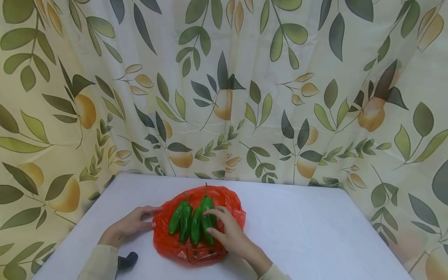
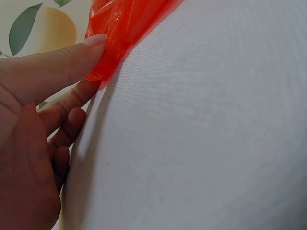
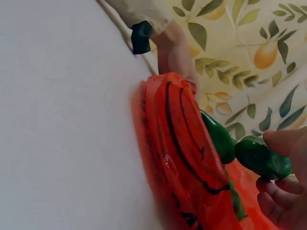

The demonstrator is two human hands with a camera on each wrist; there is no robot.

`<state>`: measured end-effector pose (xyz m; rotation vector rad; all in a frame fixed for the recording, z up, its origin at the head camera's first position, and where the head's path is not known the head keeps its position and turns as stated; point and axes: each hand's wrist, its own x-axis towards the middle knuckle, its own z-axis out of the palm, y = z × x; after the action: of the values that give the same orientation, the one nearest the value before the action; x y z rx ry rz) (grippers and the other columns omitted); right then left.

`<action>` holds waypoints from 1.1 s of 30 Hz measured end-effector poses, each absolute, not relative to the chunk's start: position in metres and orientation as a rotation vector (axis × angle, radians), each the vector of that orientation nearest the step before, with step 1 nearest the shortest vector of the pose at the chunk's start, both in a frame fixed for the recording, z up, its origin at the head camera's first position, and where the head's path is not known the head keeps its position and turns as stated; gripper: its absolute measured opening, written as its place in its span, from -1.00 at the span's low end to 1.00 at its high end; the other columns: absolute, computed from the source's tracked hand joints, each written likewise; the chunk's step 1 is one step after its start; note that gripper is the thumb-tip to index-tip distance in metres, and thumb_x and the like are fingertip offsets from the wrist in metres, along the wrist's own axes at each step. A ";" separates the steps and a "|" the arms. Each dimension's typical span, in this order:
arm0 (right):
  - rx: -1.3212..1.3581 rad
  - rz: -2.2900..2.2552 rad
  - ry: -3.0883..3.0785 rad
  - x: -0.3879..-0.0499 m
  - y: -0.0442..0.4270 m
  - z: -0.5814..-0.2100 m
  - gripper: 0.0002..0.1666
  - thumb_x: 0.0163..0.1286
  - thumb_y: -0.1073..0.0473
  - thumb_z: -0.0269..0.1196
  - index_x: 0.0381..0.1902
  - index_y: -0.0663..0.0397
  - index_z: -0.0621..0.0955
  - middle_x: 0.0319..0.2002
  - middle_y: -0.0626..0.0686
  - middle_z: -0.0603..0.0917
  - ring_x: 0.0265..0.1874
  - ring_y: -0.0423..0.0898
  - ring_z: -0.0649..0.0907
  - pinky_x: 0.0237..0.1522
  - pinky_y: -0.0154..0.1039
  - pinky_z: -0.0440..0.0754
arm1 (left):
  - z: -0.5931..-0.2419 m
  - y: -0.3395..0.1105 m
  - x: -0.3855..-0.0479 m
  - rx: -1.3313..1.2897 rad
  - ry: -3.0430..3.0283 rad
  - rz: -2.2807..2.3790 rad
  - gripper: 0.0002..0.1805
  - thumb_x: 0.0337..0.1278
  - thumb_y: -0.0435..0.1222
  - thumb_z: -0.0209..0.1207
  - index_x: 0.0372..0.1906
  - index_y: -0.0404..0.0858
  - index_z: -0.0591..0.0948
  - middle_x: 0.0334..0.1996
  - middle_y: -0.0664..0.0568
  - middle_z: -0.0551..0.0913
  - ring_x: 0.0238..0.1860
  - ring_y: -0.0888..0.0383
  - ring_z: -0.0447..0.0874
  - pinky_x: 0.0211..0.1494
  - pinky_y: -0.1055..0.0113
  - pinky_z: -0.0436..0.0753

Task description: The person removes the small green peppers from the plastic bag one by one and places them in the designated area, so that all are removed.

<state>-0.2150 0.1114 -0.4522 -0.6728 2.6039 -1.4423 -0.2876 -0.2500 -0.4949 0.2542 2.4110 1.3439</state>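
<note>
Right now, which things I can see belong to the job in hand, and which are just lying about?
Part of the job:
Shiny, long green peppers, one gripped by the right hand
Crinkled red plastic bag beneath them, pinched by the left hand

Just around:
Pale hanging cloth printed with leaves and orange fruit
White tabletop, supporting the bag

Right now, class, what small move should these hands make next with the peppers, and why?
Probably lift the pepper gently with the right hand, since it grips that pepper between thumb and fingers, while the left hand pinches the edge of the red bag, which may steady it.
</note>
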 end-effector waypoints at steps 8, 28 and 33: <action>-0.720 -1.510 2.659 -0.217 0.125 -0.441 -0.49 0.42 0.21 0.30 0.28 -0.20 0.52 0.38 0.16 0.39 0.32 0.23 0.46 0.16 0.26 0.66 | -0.495 -0.250 -0.289 0.255 2.386 1.361 -0.37 0.11 -0.26 0.38 0.35 -0.06 0.56 0.43 -0.12 0.43 0.51 -0.28 0.16 0.45 -0.51 0.11; -0.458 -1.652 2.770 -0.242 0.195 -0.429 -0.44 0.42 0.32 0.22 0.36 -0.04 0.49 0.36 0.27 0.42 0.07 0.13 0.61 -0.12 -0.35 0.66 | -0.495 -0.251 -0.288 0.208 2.409 1.339 -0.37 0.08 -0.22 0.40 0.34 0.00 0.57 0.44 -0.09 0.43 0.53 -0.26 0.13 0.48 -0.51 0.06; -0.319 -1.697 2.757 -0.247 0.212 -0.433 -0.43 0.43 0.32 0.21 0.38 -0.04 0.48 0.34 0.31 0.42 0.06 0.18 0.63 -0.12 -0.20 0.76 | -0.497 -0.251 -0.288 0.215 2.409 1.330 -0.36 0.08 -0.18 0.40 0.34 0.01 0.57 0.44 -0.10 0.42 0.53 -0.27 0.13 0.46 -0.54 0.06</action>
<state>-0.2475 0.2117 -0.4327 -0.3194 2.7571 -1.6971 -0.2884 -0.2510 -0.4968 0.2146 2.4091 1.3300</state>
